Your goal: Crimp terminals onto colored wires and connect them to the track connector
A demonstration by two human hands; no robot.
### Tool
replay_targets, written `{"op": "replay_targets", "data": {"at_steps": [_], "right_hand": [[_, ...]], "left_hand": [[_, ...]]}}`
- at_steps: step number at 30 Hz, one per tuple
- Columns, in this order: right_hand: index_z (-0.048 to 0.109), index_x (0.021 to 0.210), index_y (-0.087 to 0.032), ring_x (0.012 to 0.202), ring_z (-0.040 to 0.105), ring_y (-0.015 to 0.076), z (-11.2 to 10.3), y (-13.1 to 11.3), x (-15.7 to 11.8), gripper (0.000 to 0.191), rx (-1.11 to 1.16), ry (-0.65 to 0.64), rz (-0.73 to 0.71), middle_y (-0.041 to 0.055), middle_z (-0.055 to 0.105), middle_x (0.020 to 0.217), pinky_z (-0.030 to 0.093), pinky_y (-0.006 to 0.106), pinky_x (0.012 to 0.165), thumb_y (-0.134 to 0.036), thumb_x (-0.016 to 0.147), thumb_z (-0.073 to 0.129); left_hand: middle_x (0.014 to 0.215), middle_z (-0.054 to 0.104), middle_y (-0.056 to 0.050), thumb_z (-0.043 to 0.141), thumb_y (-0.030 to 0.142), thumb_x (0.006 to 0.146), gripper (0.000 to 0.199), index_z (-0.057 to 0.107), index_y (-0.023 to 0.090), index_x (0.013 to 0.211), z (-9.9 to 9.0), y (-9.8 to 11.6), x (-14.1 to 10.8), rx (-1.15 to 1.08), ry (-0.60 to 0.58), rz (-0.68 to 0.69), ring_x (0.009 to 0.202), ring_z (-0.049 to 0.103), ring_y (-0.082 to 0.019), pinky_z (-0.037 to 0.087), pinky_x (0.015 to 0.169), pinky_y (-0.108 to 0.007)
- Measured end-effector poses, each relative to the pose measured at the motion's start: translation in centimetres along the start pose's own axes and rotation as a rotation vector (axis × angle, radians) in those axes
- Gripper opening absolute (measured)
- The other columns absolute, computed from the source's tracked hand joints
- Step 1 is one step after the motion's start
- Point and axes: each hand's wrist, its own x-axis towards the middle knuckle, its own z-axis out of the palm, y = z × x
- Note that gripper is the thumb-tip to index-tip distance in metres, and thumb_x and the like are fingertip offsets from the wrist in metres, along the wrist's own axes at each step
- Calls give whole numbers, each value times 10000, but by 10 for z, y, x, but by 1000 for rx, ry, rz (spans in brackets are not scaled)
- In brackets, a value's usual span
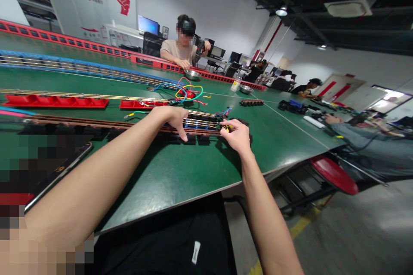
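Note:
On the green table lies a long brown rail assembly point(93, 123) with black blocks beneath it and blue pieces near its right end. My left hand point(176, 121) rests over the assembly with thumb and fingers apart, its fingertips partly hidden behind the rails. At the right end, my right hand point(236, 134) has its fingers pinched on a small yellow and black piece point(227, 128). Thin blue and red wires point(226, 111) stick up just behind the right hand. A green wire with a ring end point(134, 114) lies left of my left hand.
Red trays point(58, 102), a blue rail point(80, 66) and coloured wires point(190, 93) lie beyond. Across the table point(180, 180) a person point(183, 47) works beside a metal bowl point(192, 74). A black strip point(251, 102) lies to the right, and a red stool point(334, 174) stands by the edge.

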Motion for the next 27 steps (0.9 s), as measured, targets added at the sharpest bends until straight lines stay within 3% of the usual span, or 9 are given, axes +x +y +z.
{"op": "replay_targets", "data": {"at_steps": [8, 13, 18, 21, 24, 27], "right_hand": [[747, 813, -194, 875, 706, 225, -1, 4, 1, 209, -132, -147, -176, 55, 723, 853, 529, 301, 749, -154, 658, 614], [726, 885, -191, 822, 672, 199, 3, 5, -3, 208, -156, -91, -226, 59, 683, 891, 518, 304, 774, -177, 724, 595], [695, 940, -191, 898, 642, 207, 7, 4, -5, 189, -153, -40, -248, 79, 644, 948, 501, 326, 848, -222, 793, 581], [679, 935, -184, 939, 624, 213, 7, 2, -4, 175, -119, 5, -217, 97, 646, 984, 486, 345, 877, -258, 845, 548], [664, 948, -178, 961, 611, 214, 7, 3, -2, 219, -54, 109, -95, 105, 652, 1013, 480, 358, 876, -319, 879, 512], [644, 960, -195, 773, 625, 172, 8, 6, 0, 269, 84, 195, 123, 53, 661, 874, 510, 311, 723, -405, 885, 495]], "left_hand": [[1300, 595, -160, 788, 677, 379, 1117, 525, 137, 1321, 0, 0, 0, 19, -2, -2, 1103, 584, -338, 465, 901, -329], [1343, 571, -134, 792, 676, 372, 1141, 499, 177, 1355, 0, 0, 0, 7, 1, -14, 1144, 565, -337, 449, 933, -327], [1364, 542, -170, 791, 676, 369, 1182, 466, 128, 1364, 1, -1, 2, 12, 5, -16, 1147, 563, -333, 458, 931, -327], [1354, 550, -165, 791, 680, 358, 1177, 479, 130, 1351, 2, -3, 3, 6, 7, -5, 1132, 572, -333, 463, 924, -326], [1350, 562, -139, 791, 681, 342, 1167, 493, 167, 1347, 3, -4, 4, -5, 12, -9, 1129, 576, -337, 467, 913, -327], [1352, 559, -143, 791, 677, 342, 1175, 481, 170, 1357, 2, -4, 4, -6, 12, -9, 1132, 573, -335, 461, 926, -333]]}}
